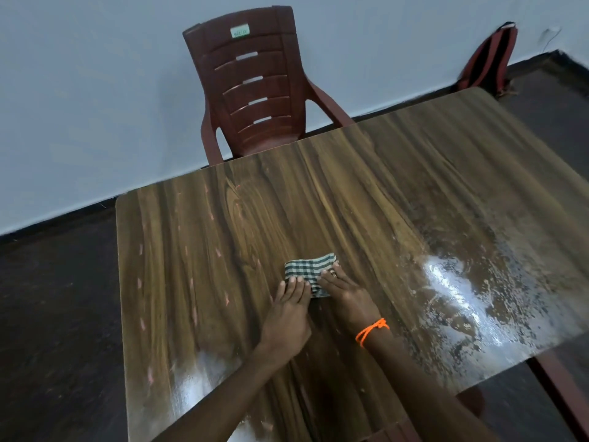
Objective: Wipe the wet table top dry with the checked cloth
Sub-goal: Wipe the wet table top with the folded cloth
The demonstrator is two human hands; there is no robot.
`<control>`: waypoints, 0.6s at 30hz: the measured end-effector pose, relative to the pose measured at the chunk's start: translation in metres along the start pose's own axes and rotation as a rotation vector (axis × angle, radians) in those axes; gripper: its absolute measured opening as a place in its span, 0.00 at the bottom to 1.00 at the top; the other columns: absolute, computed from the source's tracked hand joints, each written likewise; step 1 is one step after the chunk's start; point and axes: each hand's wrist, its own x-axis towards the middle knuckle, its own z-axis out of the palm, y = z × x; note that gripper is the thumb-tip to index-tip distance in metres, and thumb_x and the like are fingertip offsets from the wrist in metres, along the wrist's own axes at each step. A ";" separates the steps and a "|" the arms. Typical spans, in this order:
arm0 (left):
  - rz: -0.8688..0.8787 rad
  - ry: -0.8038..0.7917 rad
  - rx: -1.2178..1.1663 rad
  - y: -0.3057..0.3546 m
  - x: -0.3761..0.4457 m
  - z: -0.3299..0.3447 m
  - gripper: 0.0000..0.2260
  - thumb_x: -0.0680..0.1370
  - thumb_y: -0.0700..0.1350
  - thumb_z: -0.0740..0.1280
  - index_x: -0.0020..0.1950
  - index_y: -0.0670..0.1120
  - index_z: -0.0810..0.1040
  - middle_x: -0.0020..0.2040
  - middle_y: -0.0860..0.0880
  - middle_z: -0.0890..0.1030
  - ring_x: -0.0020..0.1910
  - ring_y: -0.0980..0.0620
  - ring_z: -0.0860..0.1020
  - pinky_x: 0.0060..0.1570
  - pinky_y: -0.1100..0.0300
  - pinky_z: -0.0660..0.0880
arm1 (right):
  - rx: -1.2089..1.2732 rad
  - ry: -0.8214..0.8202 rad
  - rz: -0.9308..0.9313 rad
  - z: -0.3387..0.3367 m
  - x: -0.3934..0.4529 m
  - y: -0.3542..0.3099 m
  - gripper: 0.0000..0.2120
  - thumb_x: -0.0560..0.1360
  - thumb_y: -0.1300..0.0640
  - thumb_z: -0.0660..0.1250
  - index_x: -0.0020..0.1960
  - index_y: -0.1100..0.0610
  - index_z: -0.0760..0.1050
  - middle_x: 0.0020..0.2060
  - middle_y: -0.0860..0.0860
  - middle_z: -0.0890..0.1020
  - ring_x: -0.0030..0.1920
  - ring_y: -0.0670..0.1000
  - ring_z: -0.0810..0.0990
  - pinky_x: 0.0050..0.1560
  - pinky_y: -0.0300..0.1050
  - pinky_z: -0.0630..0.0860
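Two hands share one small folded pad in the head view, the only view there is. The checked cloth (310, 272) lies flat near the middle of the table top (197, 250), its long axis running from about 8 o'clock to 2 o'clock. The left hand (288, 309) presses on the cloth's 7 o'clock end with straight fingers laid side by side; the right hand (345, 296), with an orange thread band (372, 330) at its wrist, presses on the 4 o'clock end in the same flat way. Neither hand curls round or pinches the cloth; both only bear down on it.

From the cloth, the large wet patch (471, 298) lies at about 3 to 4 o'clock, well apart, shining white with beaded water toward the table's right edge. A smaller wet sheen (204, 381) lies at about 7 o'clock, near the front left corner. The right hand is the nearer one to the large patch, so a sweep rightward along the cloth's long axis looks the likely next stroke. Beyond the far edge, at 12 o'clock, stands a dark red plastic chair (255, 87); a bag (490, 59) leans on the wall at 2 o'clock.
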 end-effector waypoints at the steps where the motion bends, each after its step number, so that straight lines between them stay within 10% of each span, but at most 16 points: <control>1: 0.006 -0.005 -0.021 0.009 -0.005 -0.001 0.31 0.76 0.43 0.53 0.80 0.40 0.53 0.80 0.42 0.55 0.79 0.46 0.49 0.77 0.48 0.42 | -0.030 -0.015 -0.032 -0.005 -0.007 0.007 0.19 0.74 0.63 0.63 0.64 0.57 0.75 0.64 0.53 0.77 0.69 0.58 0.68 0.58 0.51 0.77; 4: 0.015 0.019 -0.044 0.026 0.000 -0.006 0.31 0.78 0.42 0.59 0.80 0.41 0.53 0.80 0.43 0.55 0.79 0.47 0.50 0.76 0.51 0.38 | -0.066 0.012 -0.001 -0.018 -0.009 0.025 0.22 0.74 0.61 0.52 0.62 0.56 0.77 0.62 0.52 0.78 0.68 0.56 0.70 0.58 0.51 0.77; 18: -0.041 -0.042 0.112 0.021 -0.040 0.005 0.33 0.70 0.45 0.52 0.75 0.38 0.66 0.74 0.40 0.69 0.75 0.43 0.64 0.77 0.47 0.45 | 0.039 0.093 0.101 0.017 -0.042 -0.031 0.22 0.67 0.70 0.63 0.58 0.59 0.79 0.60 0.55 0.80 0.66 0.62 0.71 0.49 0.53 0.80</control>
